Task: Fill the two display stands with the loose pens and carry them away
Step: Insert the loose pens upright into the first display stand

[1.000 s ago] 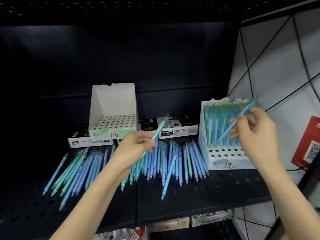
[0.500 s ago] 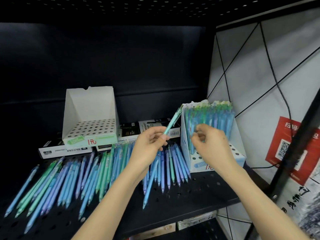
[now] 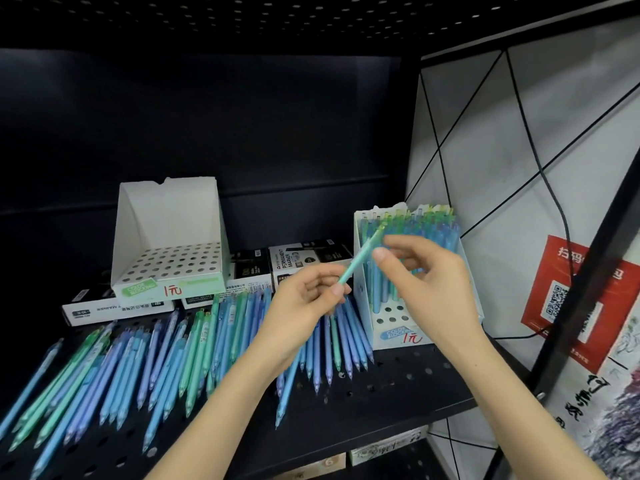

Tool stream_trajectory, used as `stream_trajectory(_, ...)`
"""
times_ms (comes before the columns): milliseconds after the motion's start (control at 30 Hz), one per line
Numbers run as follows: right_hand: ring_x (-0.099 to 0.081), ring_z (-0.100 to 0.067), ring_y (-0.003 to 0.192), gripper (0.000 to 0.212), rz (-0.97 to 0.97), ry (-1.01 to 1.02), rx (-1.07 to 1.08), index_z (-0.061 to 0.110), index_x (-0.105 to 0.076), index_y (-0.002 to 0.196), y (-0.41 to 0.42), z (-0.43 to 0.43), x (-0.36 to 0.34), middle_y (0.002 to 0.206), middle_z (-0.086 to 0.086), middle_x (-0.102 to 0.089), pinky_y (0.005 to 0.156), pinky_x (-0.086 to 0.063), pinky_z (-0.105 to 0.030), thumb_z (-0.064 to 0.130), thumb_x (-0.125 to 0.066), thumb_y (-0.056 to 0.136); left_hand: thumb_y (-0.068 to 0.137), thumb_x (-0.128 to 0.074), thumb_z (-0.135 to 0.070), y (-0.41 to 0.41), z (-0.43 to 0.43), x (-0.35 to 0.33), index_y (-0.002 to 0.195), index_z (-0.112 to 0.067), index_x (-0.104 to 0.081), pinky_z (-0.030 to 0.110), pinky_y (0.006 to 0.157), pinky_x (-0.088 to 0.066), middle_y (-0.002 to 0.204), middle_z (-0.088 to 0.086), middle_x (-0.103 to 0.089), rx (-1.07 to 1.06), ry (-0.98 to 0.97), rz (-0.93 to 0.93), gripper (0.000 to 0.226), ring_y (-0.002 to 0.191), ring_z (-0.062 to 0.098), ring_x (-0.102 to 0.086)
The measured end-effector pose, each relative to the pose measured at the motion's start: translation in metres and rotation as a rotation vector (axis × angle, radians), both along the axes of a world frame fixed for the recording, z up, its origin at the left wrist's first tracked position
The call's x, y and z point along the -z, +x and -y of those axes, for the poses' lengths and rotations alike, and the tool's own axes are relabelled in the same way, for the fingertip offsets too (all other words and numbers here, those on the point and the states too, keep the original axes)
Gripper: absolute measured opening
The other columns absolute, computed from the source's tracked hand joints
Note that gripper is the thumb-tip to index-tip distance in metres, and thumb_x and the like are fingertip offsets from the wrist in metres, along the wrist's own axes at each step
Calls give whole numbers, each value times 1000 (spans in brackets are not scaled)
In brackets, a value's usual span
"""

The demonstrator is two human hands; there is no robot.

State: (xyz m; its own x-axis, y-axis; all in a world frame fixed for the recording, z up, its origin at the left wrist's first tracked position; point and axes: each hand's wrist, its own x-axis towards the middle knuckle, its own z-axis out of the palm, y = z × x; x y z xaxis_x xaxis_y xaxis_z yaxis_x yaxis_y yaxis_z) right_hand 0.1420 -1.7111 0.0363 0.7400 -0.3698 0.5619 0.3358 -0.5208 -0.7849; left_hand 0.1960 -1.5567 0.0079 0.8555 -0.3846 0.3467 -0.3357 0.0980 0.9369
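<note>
Firstly, a teal pen is pinched at its lower end between the thumb and the curled fingers of the left hand, and it is tilted up towards the right. The right hand is held just beside the upper part of this pen, with the thumb and first finger stretched towards it and the other fingers loosely bent. Whether the pen is touched by the thumb cannot be told.

Directly behind both hands the right display stand is placed, a white box near the right end of the black perforated shelf. It is packed with upright blue and green pens, and a few holes are seen in its front rows. The loose pens are laid in rows on the shelf, from its left edge up to this stand, with the tips turned to the front. Further back on the left, the left display stand is seen among flat marker boxes, its dotted floor bare. A red poster with a QR code is fixed on the white wall at the right.
</note>
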Motion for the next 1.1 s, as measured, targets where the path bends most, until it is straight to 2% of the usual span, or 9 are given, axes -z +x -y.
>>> stream_trajectory(167, -63, -7, 64, 9, 37, 183, -147, 14, -68, 89, -5, 3, -6, 77, -2, -67, 51, -50, -17, 18, -60, 88, 85, -62, -7, -7, 9, -4, 100, -24, -66, 24, 80, -53, 92, -3, -70, 75, 73, 81, 23, 88, 11, -64)
stream_trajectory(267, -62, -8, 60, 10, 166, 265, -67, 12, -62, 92, -13, 23, -16, 76, -2, -64, 52, -52, -17, 15, -52, 93, 89, -61, -15, -4, 14, -4, 108, -31, -63, 18, 87, -48, 107, -9, -66, -29, 217, 201, 26, 101, 2, -59)
stream_trajectory(367, -62, -11, 61, 10, 299, 147, 195, 20, -54, 90, -14, 53, -20, 75, 2, -60, 53, -51, -21, 19, -47, 97, 92, -56, -24, 3, 20, -1, 128, -32, -50, 12, 90, -42, 128, -13, -53, -161, 398, 293, 38, 113, -4, -47)
stream_trajectory(467, -62, -19, 66, 10, 256, -62, 358, 15, -56, 98, -8, 71, -13, 75, 5, -58, 61, -52, -35, 20, -47, 97, 92, -55, -30, 10, 28, 3, 141, -29, -35, 32, 107, -36, 142, -9, -41, -223, 533, 333, 53, 130, 9, -38)
stream_trajectory(533, -60, -19, 70, 18, 203, -166, 422, 8, -59, 106, -3, 77, -6, 81, 1, -59, 65, -49, -35, 18, -47, 96, 91, -56, -32, 12, 34, 6, 145, -28, -28, 39, 109, -34, 146, -7, -35, -223, 570, 314, 61, 133, 14, -34)
stream_trajectory(633, -59, -19, 72, 22, 185, -179, 449, 6, -59, 109, 4, 84, 2, 82, 1, -59, 66, -46, -31, 18, -47, 96, 90, -58, -33, 13, 40, 10, 147, -27, -21, 39, 110, -32, 150, -8, -29, -204, 598, 305, 68, 137, 14, -28)
stream_trajectory(800, -63, -22, 77, 21, 153, -125, 426, 9, -59, 108, 9, 87, 3, 83, 3, -58, 69, -55, -43, 21, -47, 96, 87, -62, -31, 16, 39, 14, 147, -28, -20, 39, 111, -32, 150, -9, -28, -185, 591, 295, 73, 137, 13, -27)
stream_trajectory(933, -53, -5, 63, 18, 62, -209, 439, 6, -63, 100, 12, 86, 4, 75, 5, -56, 58, -45, -17, 19, -50, 95, 87, -63, -29, 18, 39, 15, 147, -29, -20, 39, 110, -33, 150, -9, -29, -187, 585, 296, 73, 136, 13, -29)
stream_trajectory(1100, -55, -18, 66, 24, -27, -301, 482, 4, -67, 94, 17, 89, 4, 72, 0, -59, 60, -37, -25, 24, -53, 93, 87, -63, -29, 20, 40, 15, 147, -30, -20, 40, 109, -33, 149, -10, -29, -194, 589, 301, 74, 136, 12, -29)
